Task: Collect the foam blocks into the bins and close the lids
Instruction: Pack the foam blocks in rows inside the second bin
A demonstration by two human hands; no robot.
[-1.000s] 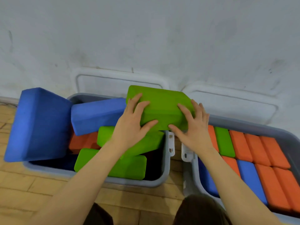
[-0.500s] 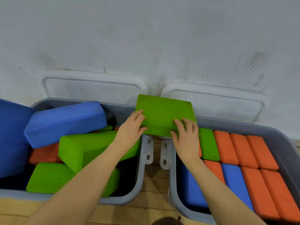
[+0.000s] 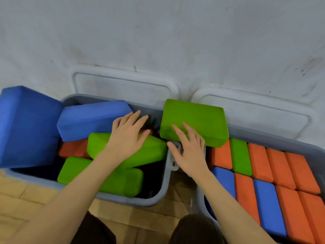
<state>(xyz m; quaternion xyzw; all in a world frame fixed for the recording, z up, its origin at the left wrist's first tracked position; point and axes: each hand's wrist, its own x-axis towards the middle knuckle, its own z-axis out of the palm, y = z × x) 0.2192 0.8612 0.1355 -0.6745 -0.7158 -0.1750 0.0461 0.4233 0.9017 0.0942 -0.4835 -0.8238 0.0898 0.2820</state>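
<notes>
Two grey bins sit side by side against a pale wall (image 3: 158, 41), their lids standing open behind them. The left bin (image 3: 123, 199), in the lower left of the frame, holds a loose jumble: a large blue block (image 3: 26, 127) tipped over its left rim, a second blue block (image 3: 91, 118) lying across the top, two green blocks (image 3: 151, 152) and an orange block (image 3: 73, 148) underneath. The right bin (image 3: 274, 136), at lower right, is packed in neat rows of orange blocks (image 3: 277, 166), with two blue ones (image 3: 267, 206) and a green one (image 3: 240, 155) among them.

A further green block (image 3: 195, 120) rests at centre frame, over the near corners of both bins and partly on the packed rows. The right hand (image 3: 189, 148) lies flat with straight fingers on this block's near edge, not curled round it. The left hand (image 3: 126, 138) is spread open, fingers straight, over the blue and green blocks in the left bin. The left lid (image 3: 123, 85) and right lid (image 3: 255, 106) lean on the wall. Tan wooden floor (image 3: 26, 196) shows at the bottom.
</notes>
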